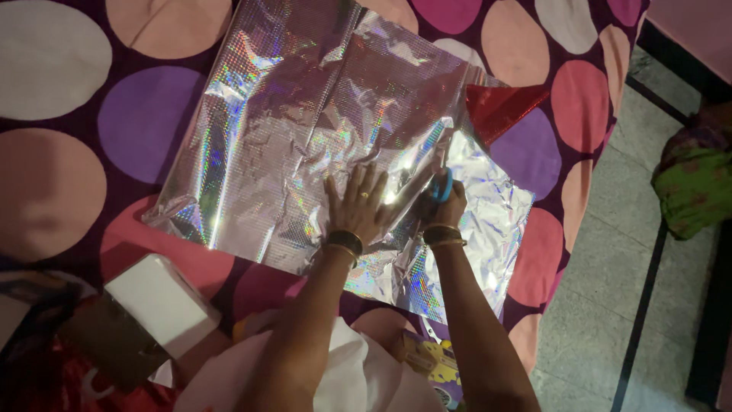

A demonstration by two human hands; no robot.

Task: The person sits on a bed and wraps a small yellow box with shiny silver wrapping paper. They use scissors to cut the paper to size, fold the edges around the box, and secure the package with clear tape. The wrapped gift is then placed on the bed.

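Flatly, left hand (pixel 357 204) presses crinkled holographic foil (pixel 305 130), fingers spread; right hand (pixel 442 204) grips blue-handled scissors (pixel 441 185).

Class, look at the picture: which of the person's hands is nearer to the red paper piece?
Right. The right hand, gripping blue-handled scissors, sits just below the red paper piece; the left hand lies flat on the shiny wrapping sheet, farther away.

open foil sheet (pixel 305 130) ahead of hands, white box (pixel 164 301) near left, red paper (pixel 499 107) beyond right
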